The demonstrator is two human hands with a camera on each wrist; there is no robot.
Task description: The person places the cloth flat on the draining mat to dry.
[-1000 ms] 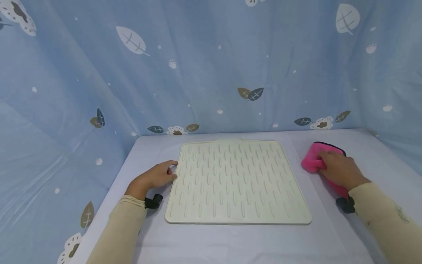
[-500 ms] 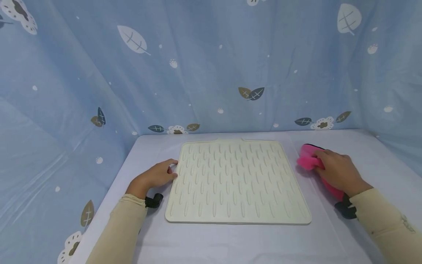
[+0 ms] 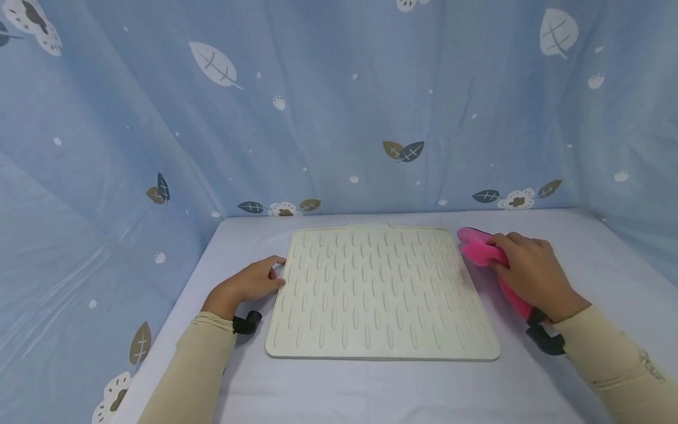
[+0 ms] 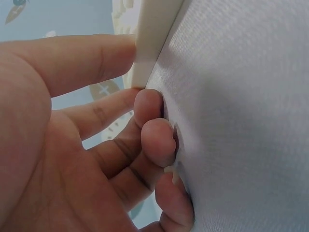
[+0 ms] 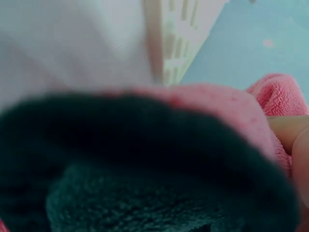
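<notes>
A cream drying mat [image 3: 376, 290] with rows of raised oval ridges lies flat on the white table. My left hand [image 3: 248, 285] is at its left side; in the left wrist view the thumb [image 4: 113, 55] and index fingertip touch the mat's edge [image 4: 153, 34], while the other fingers are bent and rest on the cloth-covered table. My right hand [image 3: 532, 272] grips a bunched pink cleaning cloth [image 3: 479, 252], fluffy with a dark edge. Part of the cloth overlaps the mat's far right corner. Up close in the right wrist view, the cloth [image 5: 222, 104] hides most of the hand.
White fabric [image 3: 339, 388] covers the table. A blue curtain [image 3: 339, 106] with leaf and flower prints hangs behind it and along the sides. A black wrist-camera mount [image 3: 248, 323] sits at the left cuff, another mount [image 3: 545, 340] at the right.
My right hand has moved left with the pink cleaning cloth, from the bare table to the mat's upper right edge. The left hand and the mat have stayed put.
</notes>
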